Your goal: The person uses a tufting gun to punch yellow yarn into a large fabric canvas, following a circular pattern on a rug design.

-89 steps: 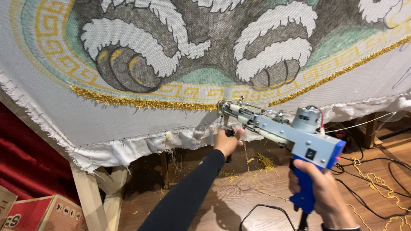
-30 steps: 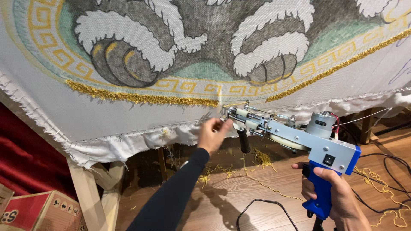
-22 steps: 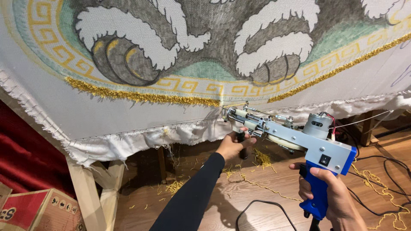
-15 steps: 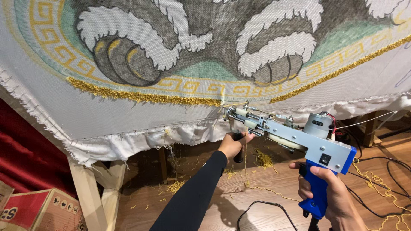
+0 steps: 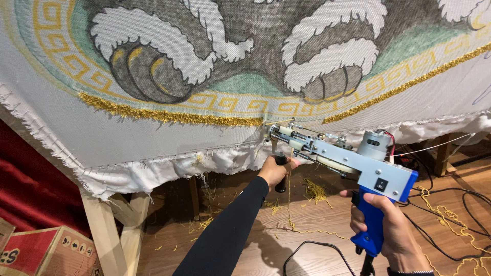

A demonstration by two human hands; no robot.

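Your right hand [image 5: 391,225] is wrapped tight around the blue plastic pistol grip of the tufting gun [image 5: 353,163], fingers fully curled. Its body is a flat grey metal plate with a small round motor on top, and it slants up and left to the needle end. Your left hand [image 5: 276,171], in a black sleeve, is closed around the short black front handle [image 5: 281,176] that hangs under the gun's nose.

The needle tip meets the stretched backing cloth [image 5: 153,138], a coarse off-white weave with frayed lower edges, right where the fuzzy gold band [image 5: 169,116] ends; whether the needle has pierced the cloth is hard to make out from here. Above that band runs a printed gold key pattern, then grey and white shaded shapes.

A strand of gold yarn [image 5: 289,194] drops from the gun toward the wooden floor [image 5: 317,240], where loose yellow scraps and black cables lie. The pale timber frame leg [image 5: 107,230] stands at lower left beside a red cardboard box [image 5: 46,253].
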